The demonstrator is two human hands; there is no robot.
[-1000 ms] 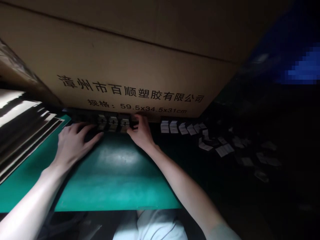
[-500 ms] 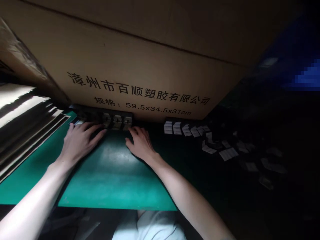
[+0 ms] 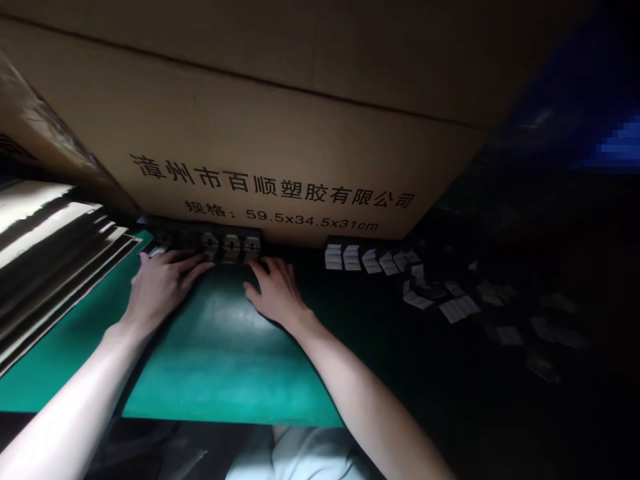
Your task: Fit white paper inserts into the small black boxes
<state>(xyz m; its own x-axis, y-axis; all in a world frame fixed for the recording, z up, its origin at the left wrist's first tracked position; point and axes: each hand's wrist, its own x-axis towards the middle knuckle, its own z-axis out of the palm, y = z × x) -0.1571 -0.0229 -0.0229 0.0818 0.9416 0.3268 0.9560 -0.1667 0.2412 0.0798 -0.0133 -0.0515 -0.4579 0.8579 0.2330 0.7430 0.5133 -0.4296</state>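
Currently | left hand [image 3: 159,288]: grip unclear | right hand [image 3: 275,291]: grip wide, beside blocky pieces [image 3: 231,245] | glossy green tabletop [image 3: 225,377]

Left hand [image 3: 159,285] and right hand [image 3: 273,288] (palms down) reach forward, loosely bent.

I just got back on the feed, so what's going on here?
A person has both bare hands at a row of small pieces along the foot of a large cardboard box, on a green tabletop. The left hand covers the row's left part; whether it grips anything is unclear. The right hand is open at the right end. Farther right, pale folded pieces stand lined up, with others scattered in the dark.
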